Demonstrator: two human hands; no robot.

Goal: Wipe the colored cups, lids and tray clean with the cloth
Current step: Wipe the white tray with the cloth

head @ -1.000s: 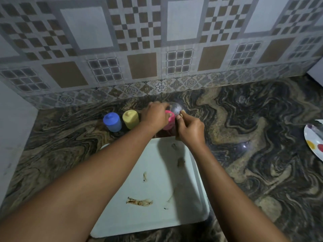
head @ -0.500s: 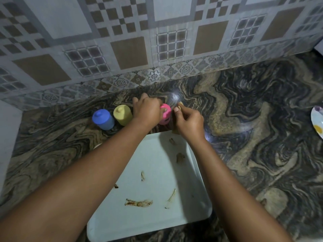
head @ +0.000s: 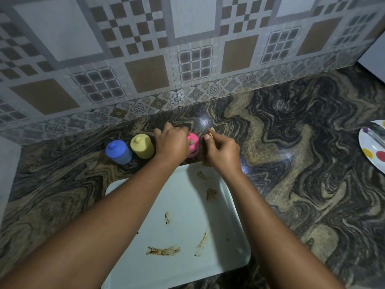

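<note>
A blue lidded cup and a yellow lidded cup stand side by side on the counter beyond the tray. Right of them stands a pink cup, with my left hand wrapped around it from the left. My right hand is closed just right of the pink cup, pinching a small tan cloth whose tip shows above the fingers. The pale tray lies nearest me, smeared with brown streaks, partly hidden under both forearms.
A tiled wall rises right behind the cups. A white plate with coloured dots lies at the counter's right edge. A pale surface borders the far left. Dark marbled counter stretches between tray and plate.
The view has shifted slightly; both hands stay at the pink cup. My right hand has moved a little to the right, away from the cup's top.
</note>
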